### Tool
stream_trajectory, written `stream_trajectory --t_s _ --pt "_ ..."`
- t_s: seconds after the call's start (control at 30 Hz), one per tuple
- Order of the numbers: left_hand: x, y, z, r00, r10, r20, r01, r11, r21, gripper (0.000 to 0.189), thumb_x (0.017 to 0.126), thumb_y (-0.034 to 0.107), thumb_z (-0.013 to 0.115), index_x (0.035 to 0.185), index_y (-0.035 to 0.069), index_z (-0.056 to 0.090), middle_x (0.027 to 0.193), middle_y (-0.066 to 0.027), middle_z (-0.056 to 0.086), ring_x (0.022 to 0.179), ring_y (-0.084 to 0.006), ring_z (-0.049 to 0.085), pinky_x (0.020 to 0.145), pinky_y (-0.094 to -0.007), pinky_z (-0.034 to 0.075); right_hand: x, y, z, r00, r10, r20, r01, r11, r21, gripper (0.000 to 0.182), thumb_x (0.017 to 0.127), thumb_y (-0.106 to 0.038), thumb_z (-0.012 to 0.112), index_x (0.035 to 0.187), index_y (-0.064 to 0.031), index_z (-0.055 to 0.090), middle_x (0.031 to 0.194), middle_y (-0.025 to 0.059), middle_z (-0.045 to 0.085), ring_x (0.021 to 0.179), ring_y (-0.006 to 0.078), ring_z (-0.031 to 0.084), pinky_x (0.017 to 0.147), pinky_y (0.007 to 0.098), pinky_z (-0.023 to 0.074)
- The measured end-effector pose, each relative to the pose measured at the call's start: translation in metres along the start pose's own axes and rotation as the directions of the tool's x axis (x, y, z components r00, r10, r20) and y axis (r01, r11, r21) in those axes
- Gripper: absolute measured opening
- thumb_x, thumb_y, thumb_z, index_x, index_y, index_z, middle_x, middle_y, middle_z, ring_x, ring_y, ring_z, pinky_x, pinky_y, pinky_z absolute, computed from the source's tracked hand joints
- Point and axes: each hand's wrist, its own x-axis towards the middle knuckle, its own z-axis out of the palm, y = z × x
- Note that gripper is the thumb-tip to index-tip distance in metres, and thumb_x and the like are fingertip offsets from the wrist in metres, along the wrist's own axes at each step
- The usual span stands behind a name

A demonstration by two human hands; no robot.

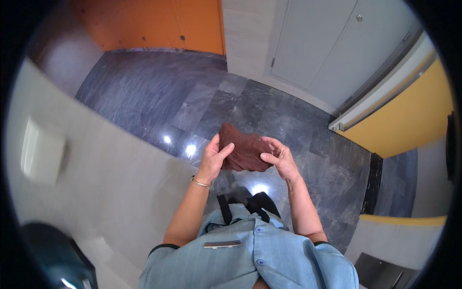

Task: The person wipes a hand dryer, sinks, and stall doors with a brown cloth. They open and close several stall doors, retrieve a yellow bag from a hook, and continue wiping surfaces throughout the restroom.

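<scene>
A folded brown cloth (243, 150) is held up in front of my body, above the tiled floor. My left hand (213, 159) grips its left end, thumb on top and fingers beneath. At the opposite end, my right hand (281, 159) pinches the cloth's edge between thumb and fingers. The cloth looks bunched, with creases along its lower side. Its underside is hidden from me.
Dark grey stone-look tiles (267, 108) cover the floor. A pale wall (119, 173) with a white box-shaped fixture (41, 151) runs along the left. Ahead are an orange panel (162, 25) and grey double doors (325, 39). A yellow door (400, 108) stands on the right.
</scene>
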Motion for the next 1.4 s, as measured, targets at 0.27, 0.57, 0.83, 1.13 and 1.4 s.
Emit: stream_trajectory --t_s 0.27,0.57,0.83,1.13,1.4 --pt "0.172 0.007 -0.014 0.996 -0.086 -0.007 0.086 0.996 -0.016 0.035 0.090 0.005 0.065 0.123 0.000 0.053 0.116 -0.0057 0.062 0.106 -0.0126 0.058 0.095 -0.0294 0.046 0.153 -0.023 -0.083 0.998 0.007 -0.057 -0.007 1.000 0.009 0.040 0.081 -0.005 0.073 0.120 -0.0011 0.063 0.107 0.0051 0.069 0.097 0.0131 0.063 0.089 0.0278 0.0481" --pt "0.323 0.032 -0.036 0.974 0.060 -0.221 -0.019 0.983 0.183 0.025 0.089 0.003 0.066 0.113 0.001 0.060 0.103 -0.0022 0.066 0.094 -0.0093 0.060 0.085 -0.0250 0.048 0.357 -0.081 -0.128 0.937 -0.347 0.034 0.347 0.923 -0.166 0.030 0.083 0.005 0.066 0.111 -0.0026 0.062 0.118 0.0009 0.059 0.104 0.0133 0.057 0.089 0.0276 0.0470" --pt "0.436 0.048 -0.117 0.852 0.311 -0.421 -0.099 0.886 0.454 0.018 0.095 0.008 0.060 0.111 0.000 0.063 0.099 -0.0021 0.068 0.086 -0.0084 0.062 0.080 -0.0244 0.050 0.510 -0.092 -0.115 0.963 -0.266 0.031 0.268 0.960 -0.078 0.026 0.086 0.003 0.065 0.110 -0.0030 0.059 0.102 0.0022 0.064 0.094 0.0111 0.060 0.085 0.0272 0.0483" --pt "0.590 0.095 -0.195 0.881 -0.026 -0.473 -0.110 0.960 -0.258 0.017 0.098 0.020 0.058 0.107 0.006 0.062 0.100 0.0004 0.064 0.091 -0.0106 0.060 0.082 -0.0271 0.050 0.693 -0.092 -0.070 0.984 -0.174 -0.032 0.165 0.970 -0.181 0.028 0.088 -0.008 0.066 0.113 0.0010 0.058 0.103 0.0047 0.064 0.093 0.0126 0.059 0.084 0.0285 0.0479" --pt "0.719 0.161 -0.223 0.963 -0.086 -0.257 0.003 0.951 -0.308 0.018 0.099 0.018 0.055 0.110 0.005 0.061 0.101 0.0010 0.063 0.095 -0.0089 0.058 0.085 -0.0255 0.048 0.798 -0.057 -0.047 0.983 0.066 0.174 -0.024 0.972 -0.235 0.061 0.096 -0.020 0.059 0.149 -0.0081 0.031 0.142 0.0069 0.045 0.119 0.0154 0.048 0.102 0.0328 0.0403"
